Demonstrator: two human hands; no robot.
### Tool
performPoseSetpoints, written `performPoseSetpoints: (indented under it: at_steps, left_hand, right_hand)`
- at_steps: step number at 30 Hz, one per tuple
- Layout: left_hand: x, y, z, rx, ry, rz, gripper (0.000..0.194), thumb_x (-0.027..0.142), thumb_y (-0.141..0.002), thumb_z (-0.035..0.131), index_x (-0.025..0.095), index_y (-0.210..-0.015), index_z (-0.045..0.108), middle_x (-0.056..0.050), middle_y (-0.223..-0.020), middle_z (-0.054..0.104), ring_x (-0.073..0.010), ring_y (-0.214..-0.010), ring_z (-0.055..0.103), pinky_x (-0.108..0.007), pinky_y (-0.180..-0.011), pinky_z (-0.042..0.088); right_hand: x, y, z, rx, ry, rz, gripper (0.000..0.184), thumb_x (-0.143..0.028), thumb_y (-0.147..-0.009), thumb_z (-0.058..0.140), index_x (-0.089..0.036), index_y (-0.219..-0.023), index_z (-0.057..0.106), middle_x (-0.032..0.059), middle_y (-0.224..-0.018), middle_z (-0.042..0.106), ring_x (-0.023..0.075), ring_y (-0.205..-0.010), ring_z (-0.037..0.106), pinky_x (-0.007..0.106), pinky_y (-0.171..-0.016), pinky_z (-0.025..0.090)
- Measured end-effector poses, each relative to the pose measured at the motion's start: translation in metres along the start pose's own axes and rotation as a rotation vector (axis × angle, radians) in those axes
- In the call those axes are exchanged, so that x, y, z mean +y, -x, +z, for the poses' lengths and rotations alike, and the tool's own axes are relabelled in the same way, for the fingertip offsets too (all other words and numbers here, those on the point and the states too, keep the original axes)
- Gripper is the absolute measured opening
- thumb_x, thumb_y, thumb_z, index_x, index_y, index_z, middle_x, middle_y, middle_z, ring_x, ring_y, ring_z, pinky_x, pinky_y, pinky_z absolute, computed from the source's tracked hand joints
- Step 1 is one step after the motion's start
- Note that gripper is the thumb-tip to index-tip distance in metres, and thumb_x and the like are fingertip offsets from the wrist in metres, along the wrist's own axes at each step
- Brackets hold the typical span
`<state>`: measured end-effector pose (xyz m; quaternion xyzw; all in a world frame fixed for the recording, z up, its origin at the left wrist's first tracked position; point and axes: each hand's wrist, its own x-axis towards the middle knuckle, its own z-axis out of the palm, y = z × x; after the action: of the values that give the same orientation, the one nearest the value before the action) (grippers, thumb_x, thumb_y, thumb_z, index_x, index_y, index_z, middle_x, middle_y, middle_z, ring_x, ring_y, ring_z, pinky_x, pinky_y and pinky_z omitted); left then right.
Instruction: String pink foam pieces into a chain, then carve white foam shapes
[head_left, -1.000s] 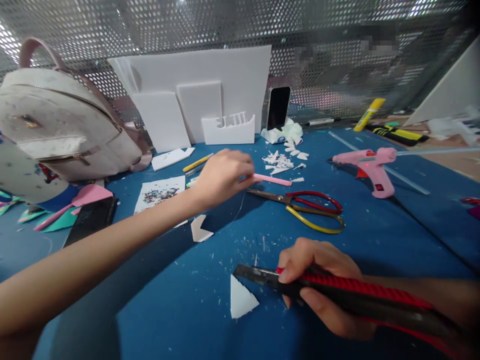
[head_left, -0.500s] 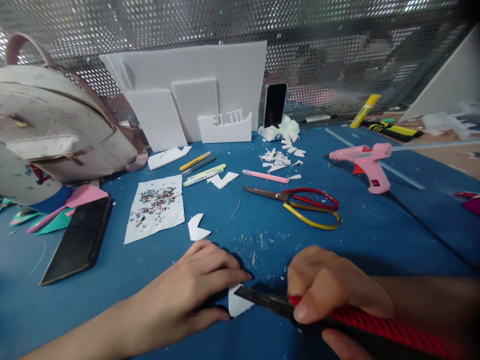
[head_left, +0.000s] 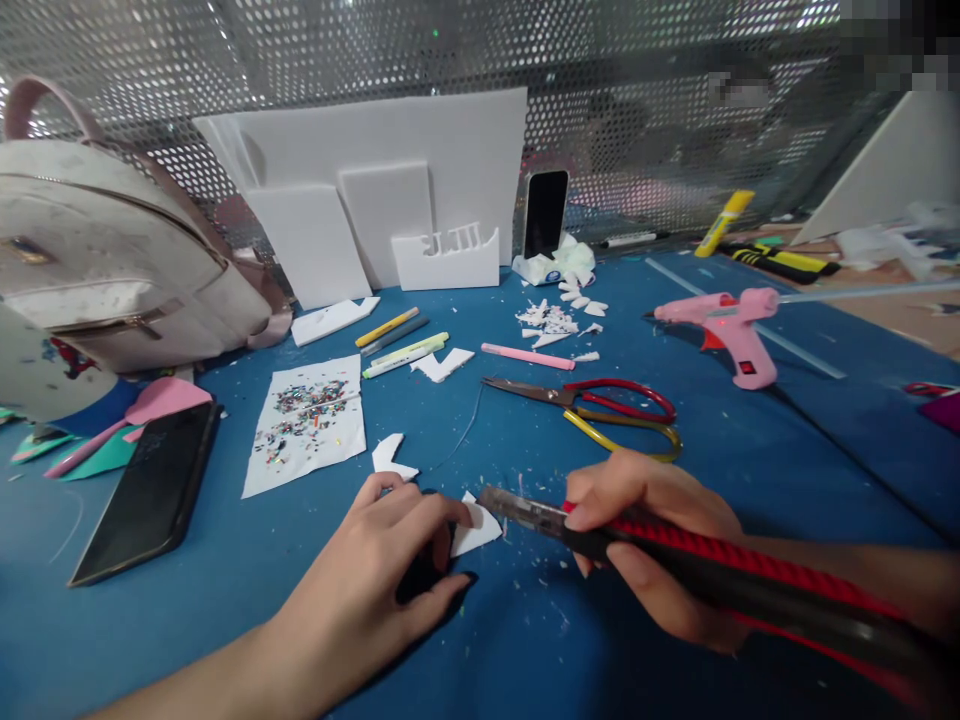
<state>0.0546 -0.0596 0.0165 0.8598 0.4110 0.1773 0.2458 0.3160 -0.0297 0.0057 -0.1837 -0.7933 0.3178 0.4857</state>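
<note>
My right hand [head_left: 652, 530] grips a red and black utility knife [head_left: 720, 560], with its dark blade pointing left. The blade tip is close to the right side of a small white foam board piece [head_left: 478, 530]; whether they touch I cannot tell. With bent fingers, my left hand [head_left: 390, 560] holds that piece against the blue table. Part of it is hidden under the fingers. Just beyond my left hand lies an angular white offcut [head_left: 392, 457]. Scissors [head_left: 592, 405] with one red and one yellow handle rest beyond my right hand.
A pink glue gun [head_left: 731, 325] lies at right, its black cord trailing. Paper with colourful glitter bits [head_left: 307, 420], a dark phone [head_left: 146, 490] and a backpack [head_left: 135, 250] are at left. Pens, white scraps [head_left: 547, 320] and upright white boards [head_left: 300, 240] stand farther back.
My right hand and the knife have moved up and away from me, lifting the blade off the foam piece's near part. The foam piece has turned and shifted slightly farther away under my left fingers.
</note>
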Motion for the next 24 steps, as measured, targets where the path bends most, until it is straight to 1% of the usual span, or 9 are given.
performPoseSetpoints:
  at_steps: [3, 6, 9, 11, 14, 16, 19, 22, 24]
  left_hand:
    - [-0.002, 0.000, -0.002, 0.028, -0.115, 0.131, 0.020, 0.017, -0.097, 0.059, 0.024, -0.115, 0.060, -0.002, -0.101, 0.066, -0.0196, -0.090, 0.058, -0.039, -0.087, 0.042]
    - [-0.008, 0.000, 0.000, 0.091, -0.213, 0.265, 0.023, 0.016, -0.098, 0.058, 0.020, -0.120, 0.063, -0.007, -0.115, 0.068, -0.0224, -0.099, 0.060, -0.038, -0.087, 0.046]
    - [-0.015, 0.001, 0.005, 0.135, -0.276, 0.406, 0.026, 0.015, -0.099, 0.056, 0.012, -0.123, 0.064, -0.010, -0.121, 0.069, -0.0241, -0.108, 0.061, -0.039, -0.095, 0.049]
    - [-0.020, 0.001, 0.008, 0.136, -0.318, 0.474, 0.028, 0.013, -0.101, 0.053, 0.008, -0.126, 0.063, -0.011, -0.122, 0.070, -0.0245, -0.112, 0.062, -0.038, -0.100, 0.049]
    - [-0.024, 0.000, 0.011, 0.145, -0.343, 0.496, 0.034, 0.012, -0.105, 0.040, 0.006, -0.130, 0.062, -0.011, -0.121, 0.071, -0.0231, -0.114, 0.062, -0.035, -0.101, 0.051]
    - [-0.025, -0.002, 0.013, 0.197, -0.330, 0.489, 0.036, 0.013, -0.107, 0.035, 0.008, -0.125, 0.066, -0.010, -0.113, 0.073, -0.0213, -0.108, 0.065, -0.031, -0.096, 0.055]
    - [-0.026, -0.005, 0.016, 0.242, -0.342, 0.485, 0.031, 0.013, -0.104, 0.041, 0.011, -0.119, 0.069, -0.009, -0.106, 0.075, -0.0214, -0.102, 0.069, -0.030, -0.090, 0.059]
    - [-0.026, -0.004, 0.017, 0.205, -0.371, 0.470, 0.029, 0.013, -0.102, 0.046, 0.012, -0.123, 0.066, -0.008, -0.107, 0.077, -0.0230, -0.101, 0.071, -0.031, -0.089, 0.061]
    - [-0.024, -0.003, 0.015, 0.184, -0.356, 0.435, 0.028, 0.013, -0.103, 0.046, 0.013, -0.123, 0.066, -0.008, -0.107, 0.077, -0.0228, -0.103, 0.071, -0.031, -0.091, 0.061]
  right_hand:
    - [0.007, -0.001, -0.005, -0.009, 0.094, 0.045, 0.024, -0.009, -0.081, 0.054, -0.023, -0.101, 0.056, -0.0025, -0.067, 0.056, 0.0116, -0.050, 0.054, 0.024, -0.047, 0.041]
    - [0.015, 0.000, -0.007, -0.089, 0.098, 0.134, 0.019, -0.012, -0.085, 0.054, -0.022, -0.101, 0.054, -0.0037, -0.069, 0.054, 0.0101, -0.050, 0.051, 0.023, -0.047, 0.039]
    - [0.017, -0.001, -0.006, -0.193, 0.075, 0.185, 0.020, -0.012, -0.087, 0.055, -0.021, -0.104, 0.051, -0.0033, -0.070, 0.055, 0.0111, -0.053, 0.053, 0.023, -0.049, 0.041]
    - [0.016, -0.002, -0.004, -0.224, 0.092, 0.203, 0.019, -0.013, -0.088, 0.055, -0.021, -0.105, 0.050, -0.0025, -0.070, 0.057, 0.0123, -0.056, 0.056, 0.023, -0.051, 0.042]
    - [0.013, -0.003, -0.002, -0.228, 0.147, 0.225, 0.017, -0.015, -0.090, 0.054, -0.022, -0.104, 0.049, -0.0014, -0.071, 0.060, 0.0130, -0.058, 0.059, 0.023, -0.052, 0.044]
    - [0.010, -0.004, -0.001, -0.236, 0.170, 0.208, 0.019, -0.015, -0.089, 0.055, -0.022, -0.105, 0.048, -0.0011, -0.071, 0.062, 0.0131, -0.055, 0.059, 0.023, -0.050, 0.042]
    - [0.002, -0.006, 0.000, -0.233, 0.210, 0.154, 0.026, -0.012, -0.085, 0.055, -0.023, -0.107, 0.047, -0.0010, -0.068, 0.062, 0.0145, -0.052, 0.059, 0.025, -0.046, 0.041]
    - [-0.006, -0.008, 0.002, -0.184, 0.322, 0.202, 0.024, -0.008, -0.084, 0.051, -0.024, -0.103, 0.048, 0.0018, -0.073, 0.066, 0.0171, -0.058, 0.064, 0.028, -0.053, 0.047]
    - [-0.007, -0.008, 0.002, -0.172, 0.331, 0.213, 0.020, -0.008, -0.083, 0.051, -0.023, -0.096, 0.050, 0.0020, -0.074, 0.067, 0.0166, -0.059, 0.064, 0.028, -0.055, 0.049]
